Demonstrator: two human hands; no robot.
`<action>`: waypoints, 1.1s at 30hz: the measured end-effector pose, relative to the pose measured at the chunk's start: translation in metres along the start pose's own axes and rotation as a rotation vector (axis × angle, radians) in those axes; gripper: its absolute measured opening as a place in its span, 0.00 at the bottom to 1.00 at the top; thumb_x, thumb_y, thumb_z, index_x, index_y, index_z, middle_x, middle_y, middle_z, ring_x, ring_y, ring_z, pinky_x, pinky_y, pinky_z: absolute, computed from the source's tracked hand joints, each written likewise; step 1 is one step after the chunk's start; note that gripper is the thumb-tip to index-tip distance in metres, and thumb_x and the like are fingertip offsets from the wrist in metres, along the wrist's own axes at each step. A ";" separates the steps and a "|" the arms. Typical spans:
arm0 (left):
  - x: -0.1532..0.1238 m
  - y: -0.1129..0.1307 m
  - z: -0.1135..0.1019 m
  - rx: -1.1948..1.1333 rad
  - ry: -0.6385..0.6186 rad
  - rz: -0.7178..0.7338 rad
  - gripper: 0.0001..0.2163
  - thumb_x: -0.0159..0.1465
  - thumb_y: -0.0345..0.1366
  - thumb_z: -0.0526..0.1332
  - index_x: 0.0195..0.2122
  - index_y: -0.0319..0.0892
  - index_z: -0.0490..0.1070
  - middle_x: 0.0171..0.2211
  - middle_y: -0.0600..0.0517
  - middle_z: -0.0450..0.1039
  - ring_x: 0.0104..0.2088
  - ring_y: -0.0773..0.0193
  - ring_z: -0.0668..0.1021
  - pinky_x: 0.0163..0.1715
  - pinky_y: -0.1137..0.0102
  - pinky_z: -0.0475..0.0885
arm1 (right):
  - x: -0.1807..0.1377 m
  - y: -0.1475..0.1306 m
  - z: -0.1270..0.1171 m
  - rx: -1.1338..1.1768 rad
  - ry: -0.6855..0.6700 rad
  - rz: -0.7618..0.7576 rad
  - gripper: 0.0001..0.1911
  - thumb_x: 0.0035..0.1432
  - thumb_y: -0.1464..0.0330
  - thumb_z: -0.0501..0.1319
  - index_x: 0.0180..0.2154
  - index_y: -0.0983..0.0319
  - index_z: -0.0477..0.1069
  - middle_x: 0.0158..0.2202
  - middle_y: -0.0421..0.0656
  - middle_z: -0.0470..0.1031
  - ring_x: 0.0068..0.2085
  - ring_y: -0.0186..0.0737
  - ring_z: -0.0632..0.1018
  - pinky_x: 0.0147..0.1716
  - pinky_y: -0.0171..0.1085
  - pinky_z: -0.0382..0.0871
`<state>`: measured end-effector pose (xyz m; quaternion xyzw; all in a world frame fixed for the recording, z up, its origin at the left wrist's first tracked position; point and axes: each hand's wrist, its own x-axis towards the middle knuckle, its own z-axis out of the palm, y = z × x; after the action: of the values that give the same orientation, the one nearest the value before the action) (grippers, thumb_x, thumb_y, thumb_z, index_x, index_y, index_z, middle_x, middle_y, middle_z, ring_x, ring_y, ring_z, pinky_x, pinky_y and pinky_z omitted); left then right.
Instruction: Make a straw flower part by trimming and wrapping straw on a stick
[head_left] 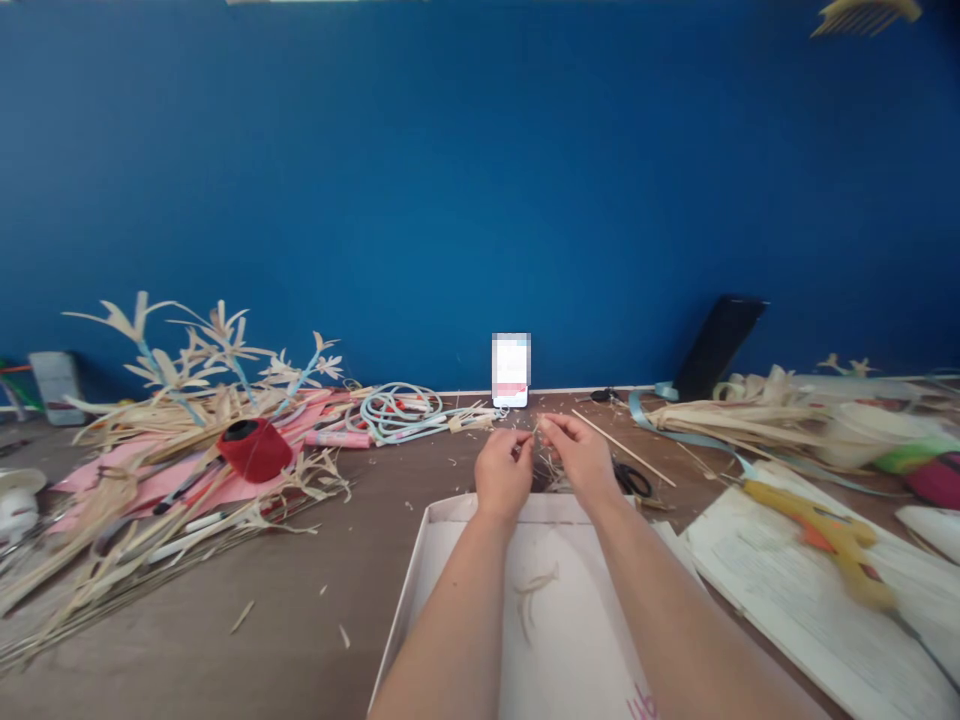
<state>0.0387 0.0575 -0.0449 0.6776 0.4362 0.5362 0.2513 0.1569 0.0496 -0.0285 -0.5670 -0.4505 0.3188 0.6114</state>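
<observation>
My left hand [505,472] and my right hand [579,455] meet fingertip to fingertip above the far rim of a white box lid [555,610]. Pinched between them is a thin pale strip [537,428], straw-coloured and mostly hidden by the fingers. A few curled straw-coloured scraps [534,592] lie in the lid under my forearms. Black-handled scissors [632,480] rest on the table just beside my right wrist. A thin wooden stick [622,446] lies beyond that hand.
A lit phone [511,370] leans against the blue wall. Dried-husk flowers [176,370], a red thread spool [255,450] and a coiled pale-blue cord [401,412] fill the left. A yellow glue gun [825,535] lies on papers [787,600] at right, near a dark upright object [720,345].
</observation>
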 end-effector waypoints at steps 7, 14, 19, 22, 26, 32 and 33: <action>-0.001 0.003 -0.001 0.082 -0.028 0.016 0.07 0.59 0.31 0.55 0.32 0.43 0.72 0.32 0.52 0.70 0.30 0.70 0.70 0.32 0.74 0.65 | -0.001 -0.001 -0.002 -0.026 0.031 -0.002 0.20 0.43 0.54 0.63 0.34 0.63 0.75 0.22 0.40 0.71 0.22 0.33 0.68 0.21 0.32 0.61; -0.001 0.001 -0.001 0.078 -0.029 0.036 0.07 0.59 0.31 0.55 0.33 0.43 0.72 0.32 0.52 0.70 0.32 0.69 0.70 0.33 0.74 0.65 | -0.002 -0.001 -0.001 -0.016 0.011 -0.017 0.18 0.46 0.56 0.61 0.35 0.61 0.75 0.22 0.38 0.70 0.21 0.32 0.66 0.19 0.31 0.58; -0.001 0.001 -0.001 0.084 -0.037 0.015 0.07 0.58 0.31 0.55 0.33 0.43 0.72 0.32 0.52 0.70 0.31 0.69 0.70 0.33 0.74 0.65 | -0.003 -0.005 -0.002 0.003 -0.005 0.022 0.18 0.45 0.57 0.62 0.35 0.62 0.76 0.21 0.38 0.70 0.20 0.32 0.66 0.18 0.31 0.57; -0.002 0.002 -0.001 0.077 -0.040 0.014 0.07 0.59 0.31 0.55 0.33 0.43 0.73 0.32 0.52 0.70 0.30 0.69 0.70 0.32 0.74 0.65 | -0.003 -0.007 -0.003 0.006 -0.006 0.033 0.16 0.45 0.58 0.62 0.34 0.62 0.76 0.20 0.39 0.69 0.21 0.32 0.66 0.17 0.30 0.56; -0.002 0.003 -0.002 0.069 -0.049 0.015 0.07 0.59 0.31 0.55 0.33 0.44 0.73 0.31 0.52 0.70 0.29 0.70 0.69 0.31 0.74 0.65 | -0.002 -0.006 -0.003 0.018 -0.009 0.032 0.15 0.45 0.59 0.61 0.33 0.62 0.76 0.21 0.40 0.70 0.22 0.33 0.67 0.18 0.30 0.58; -0.002 0.004 -0.003 0.080 -0.060 0.015 0.07 0.59 0.31 0.55 0.33 0.44 0.73 0.31 0.52 0.70 0.29 0.69 0.70 0.31 0.74 0.64 | -0.001 -0.001 -0.003 0.046 -0.014 0.030 0.16 0.46 0.59 0.61 0.34 0.62 0.76 0.22 0.40 0.71 0.23 0.34 0.68 0.19 0.31 0.60; -0.002 0.004 -0.003 0.081 -0.062 0.016 0.07 0.59 0.31 0.55 0.33 0.44 0.73 0.31 0.52 0.70 0.29 0.70 0.70 0.31 0.74 0.64 | -0.001 -0.001 -0.003 0.047 -0.014 0.035 0.16 0.46 0.59 0.61 0.34 0.62 0.76 0.22 0.41 0.72 0.23 0.34 0.68 0.19 0.31 0.59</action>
<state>0.0370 0.0540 -0.0417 0.7071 0.4439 0.4988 0.2327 0.1593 0.0473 -0.0272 -0.5579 -0.4371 0.3441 0.6159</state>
